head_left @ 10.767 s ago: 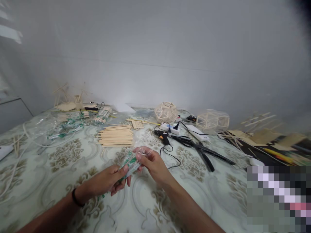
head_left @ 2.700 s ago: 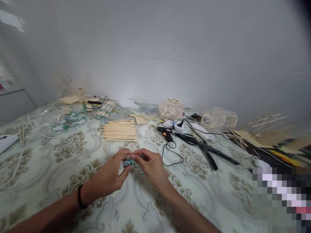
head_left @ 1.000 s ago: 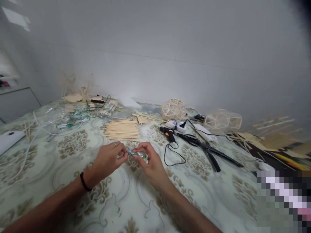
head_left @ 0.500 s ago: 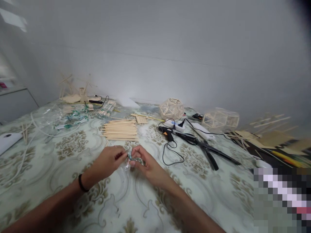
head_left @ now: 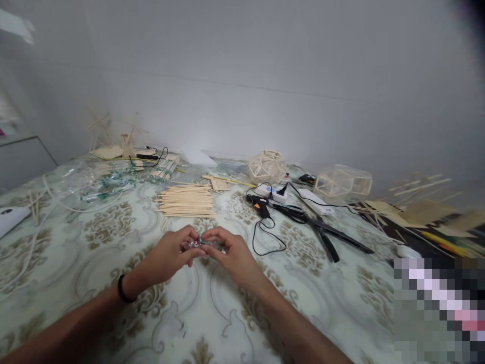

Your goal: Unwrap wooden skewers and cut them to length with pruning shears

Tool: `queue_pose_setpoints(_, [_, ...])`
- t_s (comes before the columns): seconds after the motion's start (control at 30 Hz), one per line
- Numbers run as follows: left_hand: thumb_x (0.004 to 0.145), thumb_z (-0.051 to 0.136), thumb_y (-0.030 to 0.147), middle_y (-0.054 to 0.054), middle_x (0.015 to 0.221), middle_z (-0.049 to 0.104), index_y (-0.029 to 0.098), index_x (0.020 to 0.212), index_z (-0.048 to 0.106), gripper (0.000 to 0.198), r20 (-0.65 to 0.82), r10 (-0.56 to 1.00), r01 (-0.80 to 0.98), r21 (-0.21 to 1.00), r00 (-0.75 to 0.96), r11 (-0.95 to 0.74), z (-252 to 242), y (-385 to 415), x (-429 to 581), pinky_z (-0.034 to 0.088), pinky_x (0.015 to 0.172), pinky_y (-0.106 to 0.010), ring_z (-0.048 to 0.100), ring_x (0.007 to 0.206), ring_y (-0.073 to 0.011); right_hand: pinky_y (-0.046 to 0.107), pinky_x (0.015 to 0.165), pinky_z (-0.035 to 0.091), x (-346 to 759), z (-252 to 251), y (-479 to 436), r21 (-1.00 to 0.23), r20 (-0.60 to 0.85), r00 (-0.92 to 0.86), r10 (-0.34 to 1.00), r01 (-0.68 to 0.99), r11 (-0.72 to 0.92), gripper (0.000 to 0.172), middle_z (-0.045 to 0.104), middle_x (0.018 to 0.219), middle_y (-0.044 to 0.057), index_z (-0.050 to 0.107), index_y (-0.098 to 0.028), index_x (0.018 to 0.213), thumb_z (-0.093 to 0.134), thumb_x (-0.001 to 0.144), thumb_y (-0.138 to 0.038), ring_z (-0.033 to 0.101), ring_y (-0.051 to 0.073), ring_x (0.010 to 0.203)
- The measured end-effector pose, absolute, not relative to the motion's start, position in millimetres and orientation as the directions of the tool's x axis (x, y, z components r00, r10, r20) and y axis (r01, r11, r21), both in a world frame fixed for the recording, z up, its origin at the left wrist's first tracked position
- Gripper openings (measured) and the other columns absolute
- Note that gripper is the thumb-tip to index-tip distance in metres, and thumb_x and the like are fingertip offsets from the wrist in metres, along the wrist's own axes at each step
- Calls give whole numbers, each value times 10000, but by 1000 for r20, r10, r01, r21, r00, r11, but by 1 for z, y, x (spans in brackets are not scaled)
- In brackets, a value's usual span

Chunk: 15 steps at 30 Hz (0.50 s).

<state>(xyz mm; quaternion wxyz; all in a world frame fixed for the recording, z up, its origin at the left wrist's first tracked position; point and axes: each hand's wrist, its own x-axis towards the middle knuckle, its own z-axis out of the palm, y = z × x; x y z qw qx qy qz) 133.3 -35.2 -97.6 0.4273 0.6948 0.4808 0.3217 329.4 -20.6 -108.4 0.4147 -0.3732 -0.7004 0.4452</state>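
Note:
My left hand (head_left: 168, 254) and my right hand (head_left: 231, 254) meet over the patterned tablecloth (head_left: 113, 283), fingertips pinched together. Between them sits a small crumpled clear plastic wrapper with green print (head_left: 199, 243), squeezed into a tight wad and held by both hands. A black band circles my left wrist. Just beyond my hands lies a neat stack of wooden sticks (head_left: 186, 200).
A black glue gun (head_left: 259, 206) with its cable, a white power strip (head_left: 267, 191) and black scissors (head_left: 322, 231) lie to the right. Two stick-built polyhedra (head_left: 267, 166) (head_left: 343, 182) stand at the back. Empty wrappers (head_left: 109, 183) pile at back left; a white device (head_left: 9, 218) sits far left.
The long wrapper held stretched between my hands 10.8 s ago has been crumpled into a small wad. Over the last second my fingers closed tighter on it.

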Motion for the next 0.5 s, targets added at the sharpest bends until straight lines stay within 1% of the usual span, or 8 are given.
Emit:
queue_pose_setpoints(0.07, [868,635,301,73,545,607,229,825,556,115,68,947,413,888,314,-201,-97,-35,132,431,551,-225,595,526,-137,320,837,576,330,-106,-21,-922,274,-349,896,169,348,135,801,978,27,762,-223,991,721,873,-275,746,193,886])
queue_pose_setpoints(0.17, [889,613,311,75,542,627,235,844,562,102,111,953,455,859,281,-234,-98,-34,130,428,541,-223,596,508,-136,341,833,594,329,-106,-21,-908,320,-316,893,167,384,148,815,976,38,806,-236,994,741,872,-291,753,208,880])
queue_pose_setpoints(0.23, [909,598,324,77,534,627,238,855,561,108,129,954,489,836,271,-251,-98,-35,129,426,540,-226,601,503,-140,370,873,602,328,-107,-22,-889,377,-293,879,151,432,131,818,989,47,819,-250,981,745,877,-277,759,222,919])
queue_pose_setpoints(0.33, [959,541,343,80,511,600,239,808,522,184,139,948,537,797,285,-278,-96,-35,128,422,550,-234,589,480,-139,385,936,592,327,-107,-23,-812,516,-269,813,149,564,126,806,1020,55,819,-265,972,721,901,-230,746,220,992])
queue_pose_setpoints(0.4, [988,497,348,75,521,580,240,779,491,235,164,940,584,747,300,-317,-96,-34,127,410,560,-242,575,487,-144,376,950,583,327,-105,-24,-757,584,-248,773,178,628,140,778,1062,69,807,-259,999,720,902,-207,726,213,1022])
queue_pose_setpoints(0.5, [1020,441,350,35,634,610,237,782,482,266,239,906,674,608,348,-419,-98,-32,126,385,588,-264,584,578,-170,360,909,582,329,-102,-24,-733,601,-231,765,222,643,117,739,1045,76,783,-247,986,736,890,-199,703,208,995])
